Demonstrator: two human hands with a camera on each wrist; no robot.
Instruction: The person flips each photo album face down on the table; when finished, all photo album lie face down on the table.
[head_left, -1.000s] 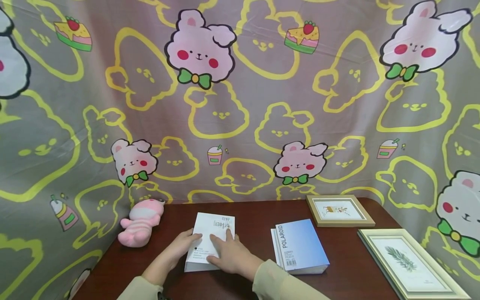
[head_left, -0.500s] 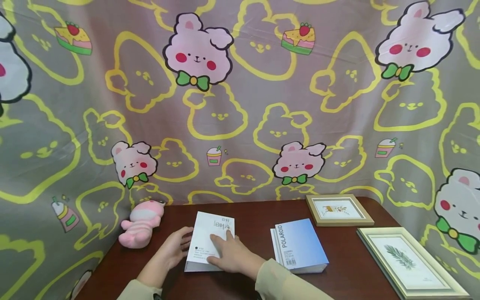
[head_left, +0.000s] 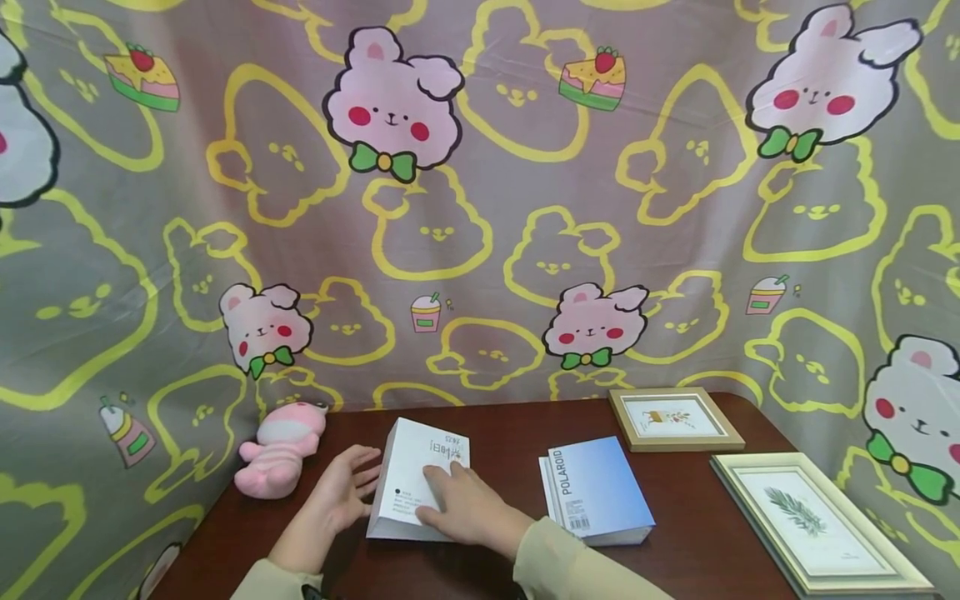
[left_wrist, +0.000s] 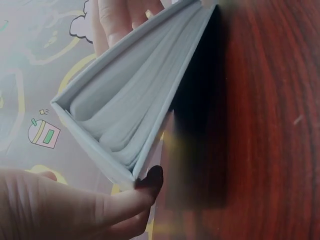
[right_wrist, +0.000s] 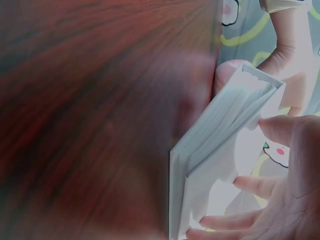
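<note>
A thick white photo album (head_left: pixel 408 492) with dark print on its cover lies on the table at centre. Its left side, the spine side, is tilted up off the table in the wrist views. At that raised side is my left hand (head_left: pixel 339 492), fingers loosely extended. In the left wrist view its fingertips (left_wrist: pixel 151 177) touch the album's lower corner. My right hand (head_left: pixel 476 508) rests on the cover with spread fingers. The right wrist view shows those fingers (right_wrist: pixel 257 186) pressed against the cover, and the page edges of the album (right_wrist: pixel 235 110).
A blue album marked POLAROID (head_left: pixel 600 492) lies to the right on the dark red-brown table (head_left: pixel 510 433). Beyond it are a gold picture frame (head_left: pixel 622 417) and a cream picture frame (head_left: pixel 757 517). A pink plush toy (head_left: pixel 273 467) sits at the left, before a patterned curtain (head_left: pixel 480 250).
My left hand has let go of the cover's edge and turned to the album's side. The album's left side has risen slightly. My right hand stays on the cover.
</note>
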